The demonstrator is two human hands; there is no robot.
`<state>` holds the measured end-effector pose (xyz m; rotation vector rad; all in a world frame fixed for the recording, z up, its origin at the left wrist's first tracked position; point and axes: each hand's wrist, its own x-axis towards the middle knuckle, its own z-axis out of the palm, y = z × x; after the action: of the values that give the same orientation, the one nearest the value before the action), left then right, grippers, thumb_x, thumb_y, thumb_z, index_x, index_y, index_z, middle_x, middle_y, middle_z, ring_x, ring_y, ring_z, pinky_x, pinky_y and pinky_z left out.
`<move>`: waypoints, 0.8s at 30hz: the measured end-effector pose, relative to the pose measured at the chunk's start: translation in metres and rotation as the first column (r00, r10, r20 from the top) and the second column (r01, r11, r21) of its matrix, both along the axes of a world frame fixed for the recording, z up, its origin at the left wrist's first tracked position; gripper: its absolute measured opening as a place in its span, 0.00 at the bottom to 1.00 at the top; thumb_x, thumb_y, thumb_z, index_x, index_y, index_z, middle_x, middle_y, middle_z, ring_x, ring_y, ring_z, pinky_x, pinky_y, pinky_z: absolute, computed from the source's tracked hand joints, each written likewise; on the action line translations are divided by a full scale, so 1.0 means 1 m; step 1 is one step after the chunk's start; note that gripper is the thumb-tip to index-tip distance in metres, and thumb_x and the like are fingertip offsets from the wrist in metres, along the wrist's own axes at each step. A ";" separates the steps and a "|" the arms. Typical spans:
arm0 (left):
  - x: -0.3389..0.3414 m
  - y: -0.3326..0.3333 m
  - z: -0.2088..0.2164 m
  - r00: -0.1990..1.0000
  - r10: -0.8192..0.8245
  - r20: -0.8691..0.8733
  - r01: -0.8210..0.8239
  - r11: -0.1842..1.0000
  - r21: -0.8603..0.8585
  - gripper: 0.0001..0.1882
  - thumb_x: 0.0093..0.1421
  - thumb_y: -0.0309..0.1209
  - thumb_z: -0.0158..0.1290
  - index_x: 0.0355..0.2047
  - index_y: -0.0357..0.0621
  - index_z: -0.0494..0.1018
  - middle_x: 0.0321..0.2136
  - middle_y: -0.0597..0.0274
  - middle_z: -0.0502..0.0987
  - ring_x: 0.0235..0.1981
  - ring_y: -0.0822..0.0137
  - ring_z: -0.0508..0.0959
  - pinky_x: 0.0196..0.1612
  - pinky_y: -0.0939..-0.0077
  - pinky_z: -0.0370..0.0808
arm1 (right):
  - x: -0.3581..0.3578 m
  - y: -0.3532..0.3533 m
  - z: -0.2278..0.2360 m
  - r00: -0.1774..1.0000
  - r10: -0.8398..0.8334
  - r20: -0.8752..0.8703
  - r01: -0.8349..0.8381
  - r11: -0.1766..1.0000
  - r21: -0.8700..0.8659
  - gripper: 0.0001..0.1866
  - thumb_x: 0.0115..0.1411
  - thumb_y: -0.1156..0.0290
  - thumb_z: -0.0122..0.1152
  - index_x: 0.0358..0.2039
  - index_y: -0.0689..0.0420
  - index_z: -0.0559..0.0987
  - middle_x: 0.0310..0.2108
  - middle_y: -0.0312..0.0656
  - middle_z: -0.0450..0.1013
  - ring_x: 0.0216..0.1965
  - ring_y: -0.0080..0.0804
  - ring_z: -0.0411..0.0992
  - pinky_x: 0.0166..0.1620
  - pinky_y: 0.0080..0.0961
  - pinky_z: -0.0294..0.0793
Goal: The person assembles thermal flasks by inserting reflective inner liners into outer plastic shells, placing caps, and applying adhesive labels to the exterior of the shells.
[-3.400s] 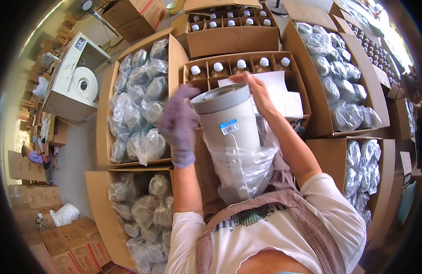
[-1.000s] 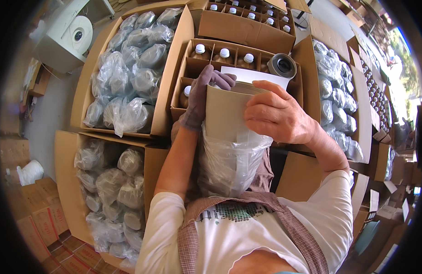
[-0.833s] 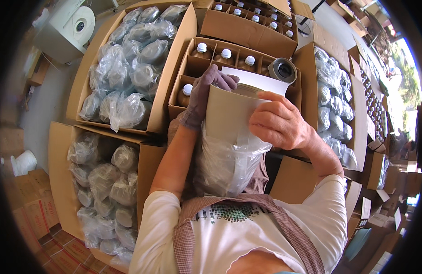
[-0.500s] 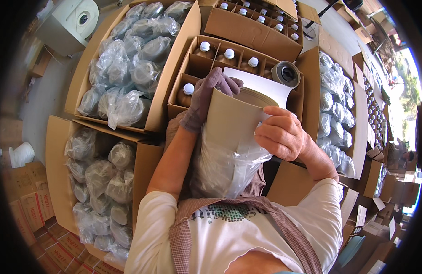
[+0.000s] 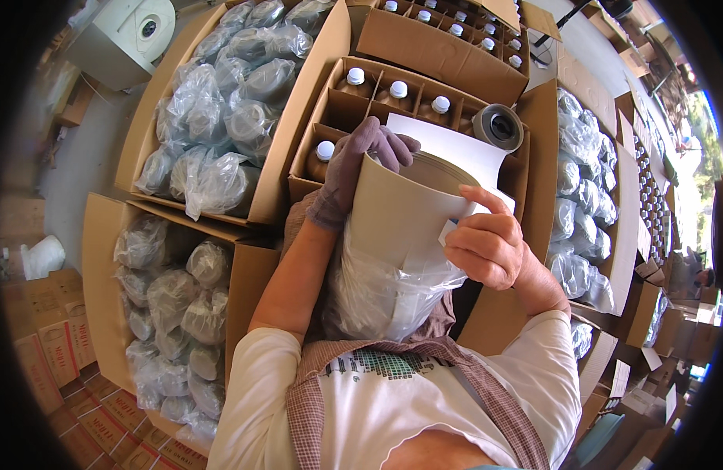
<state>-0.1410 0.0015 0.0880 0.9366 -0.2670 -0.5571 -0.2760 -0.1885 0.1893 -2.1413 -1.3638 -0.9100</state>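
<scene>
A wide beige roll of backing paper (image 5: 393, 207) stands tilted in front of my body, its lower part inside a clear plastic bag (image 5: 385, 294). My left hand (image 5: 365, 160), in a purple-grey glove, is closed over the roll's upper left rim, fingers hooked over the edge. My bare right hand (image 5: 487, 239) is at the roll's right side, fingers curled and index finger at the rim. At its fingertips a small white label with a blue part (image 5: 448, 232) sticks out from the roll's surface. The thumb is mostly hidden.
Ahead, a divided carton (image 5: 424, 70) holds brown bottles with white caps (image 5: 441, 105). A white sheet (image 5: 448, 149) and a grey ring-shaped roll (image 5: 498, 128) lie over it. Open cartons of plastic-wrapped items stand left (image 5: 236, 305) and right (image 5: 624, 227). Another bottle carton (image 5: 432, 51) stands farther back.
My right hand has shifted slightly, its index finger now raised more along the rim. The small label shows more clearly at the fingertips. My left hand keeps its hold on the roll.
</scene>
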 end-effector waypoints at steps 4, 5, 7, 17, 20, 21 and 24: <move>-0.005 0.000 0.010 0.998 0.012 0.066 -0.013 1.000 0.014 0.32 0.73 0.47 0.32 0.20 0.38 0.72 0.23 0.53 0.76 0.39 0.59 0.78 0.55 0.62 0.72 | -0.002 -0.003 -0.005 1.000 0.006 -0.018 -0.006 0.999 0.036 0.10 0.51 0.81 0.59 0.35 0.63 0.76 0.38 0.45 0.74 0.38 0.37 0.71 0.54 0.61 0.76; -0.007 0.000 0.014 0.998 0.012 0.058 -0.012 1.000 0.007 0.32 0.73 0.47 0.32 0.20 0.38 0.72 0.22 0.54 0.76 0.39 0.59 0.78 0.55 0.62 0.72 | -0.002 -0.004 -0.005 0.999 0.010 -0.032 -0.009 0.999 0.041 0.10 0.51 0.81 0.59 0.35 0.63 0.76 0.38 0.46 0.74 0.38 0.37 0.71 0.55 0.62 0.76; -0.009 0.001 0.021 0.961 -0.103 -0.256 0.045 0.974 -0.223 0.30 0.73 0.46 0.34 0.22 0.38 0.71 0.23 0.57 0.74 0.38 0.62 0.77 0.56 0.63 0.72 | -0.005 -0.006 -0.006 0.999 0.004 -0.045 -0.002 0.999 0.050 0.10 0.50 0.81 0.60 0.35 0.63 0.76 0.38 0.45 0.73 0.38 0.37 0.71 0.56 0.63 0.76; 0.013 0.019 0.004 -0.043 -0.958 -0.283 -0.311 0.282 -0.907 0.06 0.67 0.29 0.52 0.34 0.40 0.69 0.29 0.69 0.70 0.35 0.75 0.72 0.56 0.70 0.74 | -0.030 -0.011 0.004 0.981 -0.154 -0.122 0.183 0.942 0.280 0.12 0.51 0.86 0.61 0.35 0.57 0.75 0.35 0.41 0.72 0.32 0.34 0.71 0.51 0.55 0.79; 0.007 0.015 0.008 -0.050 -0.938 -0.343 -0.362 0.337 -0.869 0.08 0.63 0.26 0.57 0.37 0.36 0.70 0.30 0.68 0.71 0.36 0.75 0.73 0.49 0.77 0.76 | -0.036 -0.016 0.005 0.947 -0.216 -0.236 0.286 0.904 0.317 0.13 0.50 0.88 0.60 0.35 0.58 0.75 0.35 0.44 0.72 0.34 0.38 0.71 0.47 0.44 0.79; 0.004 0.015 0.008 -0.035 -0.928 -0.371 -0.404 0.353 -0.844 0.11 0.62 0.26 0.59 0.39 0.33 0.70 0.31 0.67 0.72 0.37 0.74 0.73 0.47 0.80 0.76 | -0.037 -0.017 0.003 0.919 -0.244 -0.309 0.358 0.844 0.399 0.13 0.50 0.89 0.60 0.35 0.59 0.74 0.35 0.43 0.72 0.34 0.37 0.71 0.46 0.40 0.78; -0.003 0.018 -0.014 0.120 -0.828 -0.548 -0.525 0.415 -0.743 0.20 0.62 0.31 0.61 0.45 0.25 0.69 0.33 0.66 0.73 0.38 0.74 0.73 0.46 0.84 0.75 | -0.047 -0.034 -0.022 0.782 -0.261 -0.566 0.605 0.535 0.590 0.13 0.53 0.89 0.60 0.37 0.60 0.73 0.34 0.42 0.71 0.35 0.33 0.71 0.44 0.29 0.74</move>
<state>-0.1440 0.0193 0.0743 -0.8646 0.6169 -1.0639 -0.3230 -0.2223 0.1671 -1.8256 -0.0990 -0.8984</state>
